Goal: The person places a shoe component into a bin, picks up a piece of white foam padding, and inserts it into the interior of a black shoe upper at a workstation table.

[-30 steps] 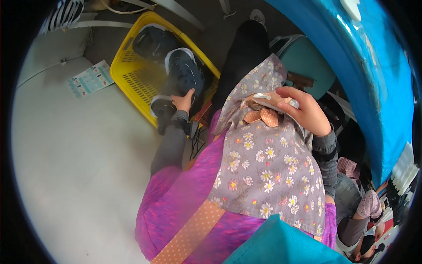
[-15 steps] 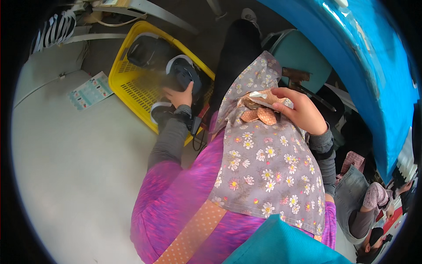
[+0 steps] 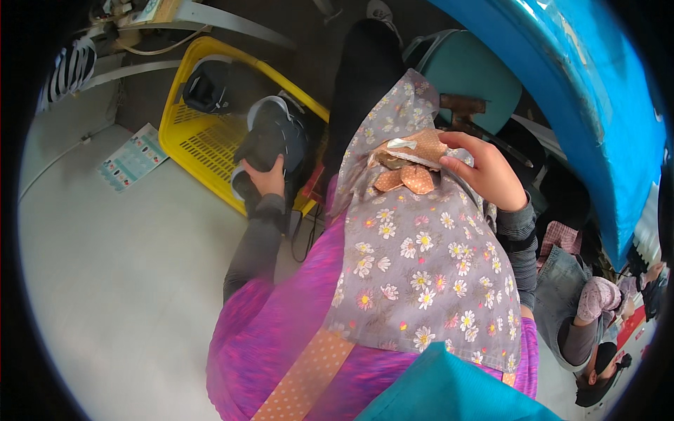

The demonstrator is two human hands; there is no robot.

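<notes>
My left hand [image 3: 268, 177] reaches into a yellow plastic basket [image 3: 168, 125]. Its thumb and fingers close round the near end of a dark shoe-like piece [image 3: 274, 137] with a white rim; the fingertips are partly hidden. Another black piece with a white edge [image 3: 205, 88] lies at the basket's far end, and part of a third shows beside my left wrist. At my lap, my right hand [image 3: 484, 168] pinches the tan polka-dot edge of the apron pocket [image 3: 427, 144]. A dotted bow [image 3: 418, 179] sits just below that pocket on the grey flowered apron [image 3: 421, 266].
A printed sheet [image 3: 133, 158] lies on the pale floor left of the basket. Ahead stands a green stool seat [image 3: 474, 77] with a rusty bracket [image 3: 463, 105]. A blue-covered surface [image 3: 562, 91] curves along the right. Another person [image 3: 576, 309] sits at the lower right.
My left hand has drawn back slightly toward me, and the dark piece has turned under it. My right hand stays at the apron pocket. The whole view has shifted a little.
</notes>
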